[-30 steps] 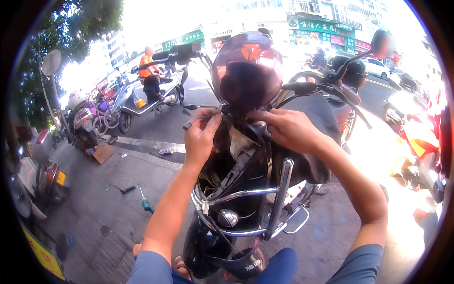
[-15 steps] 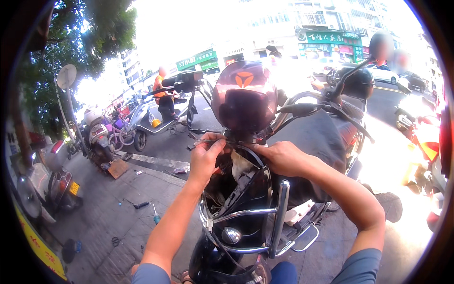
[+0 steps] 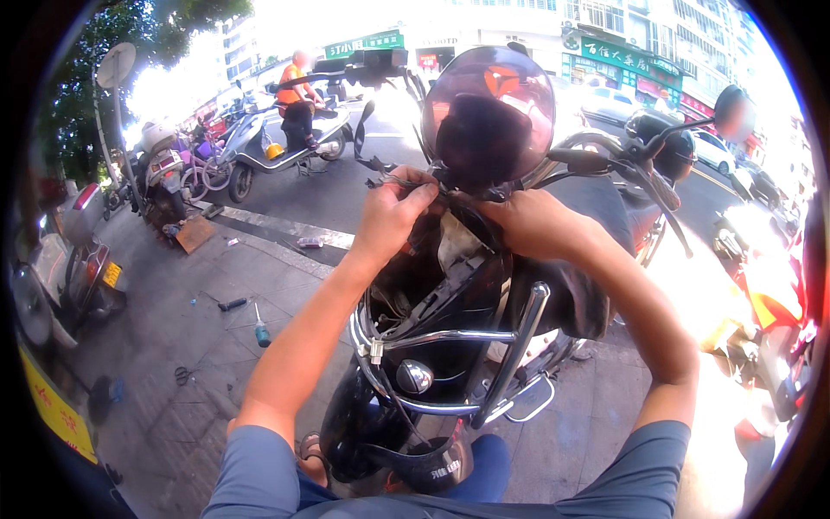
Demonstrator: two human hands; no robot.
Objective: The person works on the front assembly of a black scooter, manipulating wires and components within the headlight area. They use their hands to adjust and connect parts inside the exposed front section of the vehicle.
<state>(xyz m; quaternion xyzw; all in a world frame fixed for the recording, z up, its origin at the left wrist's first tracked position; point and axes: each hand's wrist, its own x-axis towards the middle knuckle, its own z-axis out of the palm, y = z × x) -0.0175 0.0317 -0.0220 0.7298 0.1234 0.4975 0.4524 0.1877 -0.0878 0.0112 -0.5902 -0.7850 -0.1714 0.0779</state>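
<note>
In front of me stands a dark electric scooter, its front panel opened up below a rounded, glossy tinted headlight housing point(image 3: 491, 130). My left hand point(image 3: 393, 212) is closed in a pinch on thin dark wires point(image 3: 386, 181) at the upper left of the opening. Just under the housing, my right hand point(image 3: 540, 225) is closed at the opening's upper edge; its fingertips are partly hidden, and what they grip cannot be made out. Loose wiring and a pale inner piece point(image 3: 456, 238) show inside the cavity. Below it curves a chrome guard bar point(image 3: 519, 337) around a round lamp point(image 3: 415, 376).
On the paving at left lie a teal-handled screwdriver point(image 3: 262, 334), a black-handled tool point(image 3: 232, 304) and scissors point(image 3: 182, 375). Parked scooters point(image 3: 86, 268) line the left side. A person in orange point(image 3: 297, 91) sits on a silver scooter by the road. The scooter's mirror point(image 3: 734, 114) juts out at right.
My view has tilted down and shifted left, so the scooter sits higher and more of my sleeves show. Both hands keep their places at the opening.
</note>
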